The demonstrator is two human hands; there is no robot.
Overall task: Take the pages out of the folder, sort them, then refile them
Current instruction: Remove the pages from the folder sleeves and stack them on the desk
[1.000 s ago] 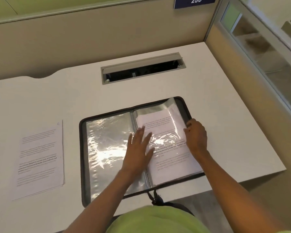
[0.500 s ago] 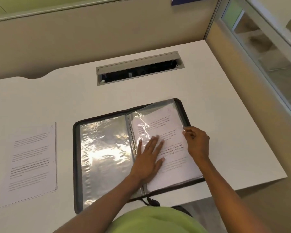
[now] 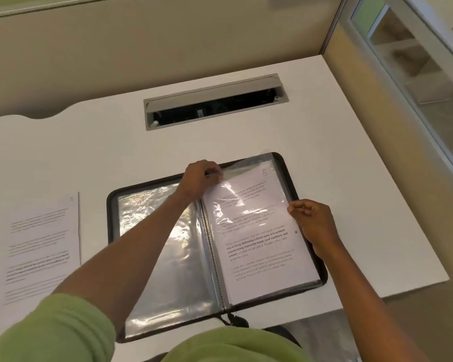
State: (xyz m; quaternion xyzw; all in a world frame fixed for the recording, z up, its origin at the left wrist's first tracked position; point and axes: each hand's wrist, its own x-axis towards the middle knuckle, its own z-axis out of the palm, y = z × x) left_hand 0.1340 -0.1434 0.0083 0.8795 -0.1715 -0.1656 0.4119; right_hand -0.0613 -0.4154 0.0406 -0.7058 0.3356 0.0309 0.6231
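Where it pressed flat before, the left hand [image 3: 202, 176] now pinches the top of the sleeve [image 3: 246, 163] near the spine of the folder [image 3: 110, 212]. The right hand [image 3: 313, 223] pinches the right edge of the page [image 3: 262, 254]. The folder lies open on the desk [image 3: 102, 147]; its page is marked "5", the loose sheet [image 3: 42, 231] "6".

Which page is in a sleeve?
The page marked 5, in the folder's right half under a glossy sleeve. The page marked 6 lies bare on the desk, left of the folder.

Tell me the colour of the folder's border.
The folder's border is black, clearest in the head view.
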